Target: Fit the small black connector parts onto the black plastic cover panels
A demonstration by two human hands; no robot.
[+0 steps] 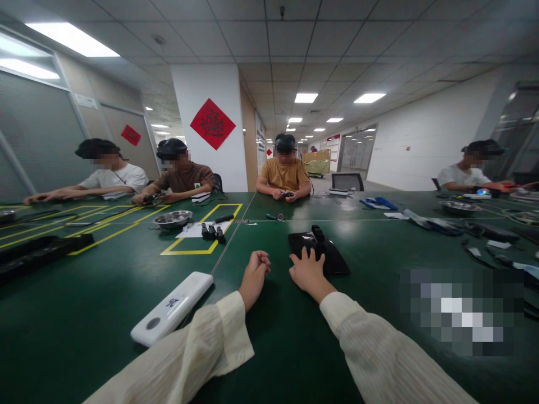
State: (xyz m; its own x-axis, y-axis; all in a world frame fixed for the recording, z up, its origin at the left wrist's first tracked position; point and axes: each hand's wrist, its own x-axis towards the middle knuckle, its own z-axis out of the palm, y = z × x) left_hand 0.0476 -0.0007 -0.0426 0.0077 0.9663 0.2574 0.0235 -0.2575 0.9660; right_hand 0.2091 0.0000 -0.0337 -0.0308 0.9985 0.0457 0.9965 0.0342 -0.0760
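Note:
Spread fingers of my right hand [309,272] lie on the near left edge of a glossy black base plate [334,261], which looks like a monitor stand with a short upright stub on top. To its left, my left hand [255,276] rests on the green table [269,348], its fingers curled in and nothing visible in them. A white oblong device [172,308] with a handwritten mark lies left of my left forearm. Beyond that hand stand several small black parts [213,233], beside a dark-handled tool [224,219] on white paper.
A metal bowl [173,219] sits at the left, near yellow tape [189,252]. A small green-handled tool [275,217] lies ahead. Blue-handled items [379,203], bags [433,223] and cables are at the right. Several people sit around the table, one [284,171] directly opposite.

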